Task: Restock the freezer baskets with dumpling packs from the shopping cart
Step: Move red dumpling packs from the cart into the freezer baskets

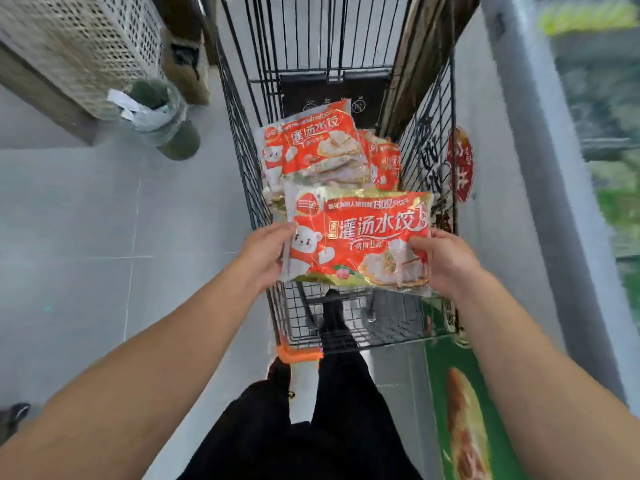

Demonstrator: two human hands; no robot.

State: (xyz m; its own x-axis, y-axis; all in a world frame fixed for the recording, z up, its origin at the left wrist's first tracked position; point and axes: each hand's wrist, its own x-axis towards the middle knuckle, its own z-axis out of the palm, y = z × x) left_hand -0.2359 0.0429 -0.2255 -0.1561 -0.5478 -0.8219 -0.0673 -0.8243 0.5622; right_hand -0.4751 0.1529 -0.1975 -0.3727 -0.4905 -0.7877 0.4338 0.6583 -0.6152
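While both hands clasp it, dumpling pack (358, 239) face-up — long axis left-right, left grip (265, 252), right grip (446, 259), above cart (242, 140).

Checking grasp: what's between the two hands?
Head view: one red dumpling pack, held flat over the cart. Left hand grips its left edge, right hand its right edge.

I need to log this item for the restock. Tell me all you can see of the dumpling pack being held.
The dumpling pack is a glossy red-orange plastic bag with gold edging, white lettering, a cartoon bear and pictured dumplings. It is held roughly flat, face up, above the cart, the left hand gripping its left edge, the right hand its right.
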